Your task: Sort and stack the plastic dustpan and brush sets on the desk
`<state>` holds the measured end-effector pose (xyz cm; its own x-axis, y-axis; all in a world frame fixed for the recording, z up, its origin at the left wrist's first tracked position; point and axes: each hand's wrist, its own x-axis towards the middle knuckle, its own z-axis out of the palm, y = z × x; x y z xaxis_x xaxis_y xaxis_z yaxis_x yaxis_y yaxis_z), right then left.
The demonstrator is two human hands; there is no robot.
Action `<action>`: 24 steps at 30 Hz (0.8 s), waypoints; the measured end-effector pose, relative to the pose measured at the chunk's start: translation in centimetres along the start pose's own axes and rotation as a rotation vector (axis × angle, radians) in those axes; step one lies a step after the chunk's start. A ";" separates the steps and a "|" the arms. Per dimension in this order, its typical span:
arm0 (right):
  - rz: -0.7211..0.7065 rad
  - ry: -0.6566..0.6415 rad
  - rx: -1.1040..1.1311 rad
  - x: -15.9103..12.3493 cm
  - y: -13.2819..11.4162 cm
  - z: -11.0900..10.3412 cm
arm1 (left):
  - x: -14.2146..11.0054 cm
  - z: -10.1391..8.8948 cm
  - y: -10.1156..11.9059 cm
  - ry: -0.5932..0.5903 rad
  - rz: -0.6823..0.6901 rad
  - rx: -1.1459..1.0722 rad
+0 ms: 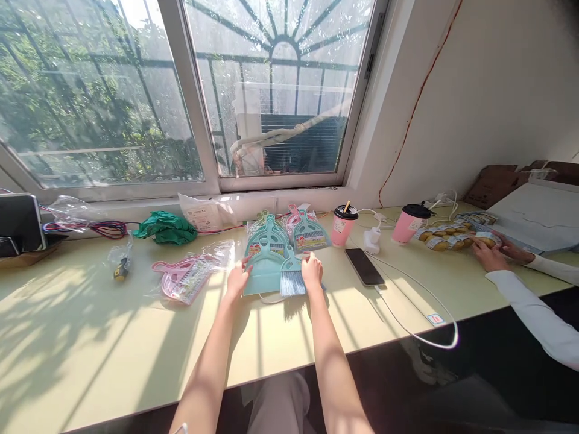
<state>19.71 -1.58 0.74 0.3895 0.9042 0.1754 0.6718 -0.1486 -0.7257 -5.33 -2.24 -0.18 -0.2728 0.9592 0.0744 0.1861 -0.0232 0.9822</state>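
A teal mini dustpan (pixel 260 278) lies on the table in front of me. My left hand (pixel 238 278) grips its left edge, thumb and fingers closed on it. Beside the pan's right half is a small matching brush (pixel 293 282) with blue-grey bristles pointing toward me. My right hand (pixel 312 271) is closed at the brush's right side; its fingertips are partly hidden. Just behind lie packaged teal dustpan sets (pixel 266 232) and another teal-grey packaged set (pixel 310 235). A pink dustpan set (pixel 185 280) in clear wrap lies to the left.
Pink cups (pixel 344 228) with black lids, a phone (pixel 364 267) on a white cable and a charger (pixel 371 240) stand right. Green cloth (pixel 165 228) and a screwdriver (pixel 121 269) lie left. Another person's hands (pixel 488 250) hold a yellowish item at far right.
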 end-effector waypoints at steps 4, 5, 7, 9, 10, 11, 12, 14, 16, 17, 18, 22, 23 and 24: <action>-0.046 0.093 -0.024 0.2 1.2 0.5 | -0.9 -0.1 0.8 0.115 0.090 -0.025; -0.043 0.089 -0.033 0.2 1.6 0.6 | -1.1 -0.1 0.8 0.134 0.105 -0.040; -0.016 0.050 -0.032 0.3 2.2 0.7 | -1.1 0.1 0.5 0.160 0.122 -0.042; 0.011 0.018 -0.016 0.4 2.6 0.7 | -1.0 0.1 -0.1 0.159 0.118 0.008; 0.024 0.015 0.000 0.6 2.7 0.7 | -0.9 0.1 -0.3 0.152 0.110 0.041; 0.032 0.021 0.029 0.7 2.7 0.6 | -0.8 0.1 -0.4 0.140 0.103 0.072; 0.025 0.025 0.079 0.9 2.6 0.5 | -0.7 0.1 -0.5 0.125 0.099 0.094; -0.040 0.011 0.270 1.4 2.2 0.2 | -0.7 0.1 -0.3 0.102 0.088 0.092; -0.124 -0.001 0.556 1.6 1.7 -0.2 | -0.7 0.0 0.2 0.123 0.071 0.032; -0.149 0.000 0.703 1.7 1.5 -0.4 | -0.8 0.0 0.5 0.152 0.060 -0.016; -0.154 0.010 0.836 1.6 1.2 -0.6 | -0.8 -0.1 0.8 0.185 0.050 -0.073; -0.100 0.021 1.199 0.8 0.4 -1.0 | -0.4 -0.3 1.4 0.248 0.109 -0.357; -0.071 -0.004 1.260 0.6 0.2 -0.9 | -0.3 -0.3 1.4 0.213 0.109 -0.457; -0.036 -0.036 1.301 0.4 -0.1 -0.8 | -0.2 -0.2 1.4 0.162 0.091 -0.546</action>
<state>20.29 -1.52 1.39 0.3533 0.9127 0.2053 -0.4257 0.3523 -0.8334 -5.24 -2.48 1.20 -0.4273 0.8923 0.1458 -0.2872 -0.2868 0.9139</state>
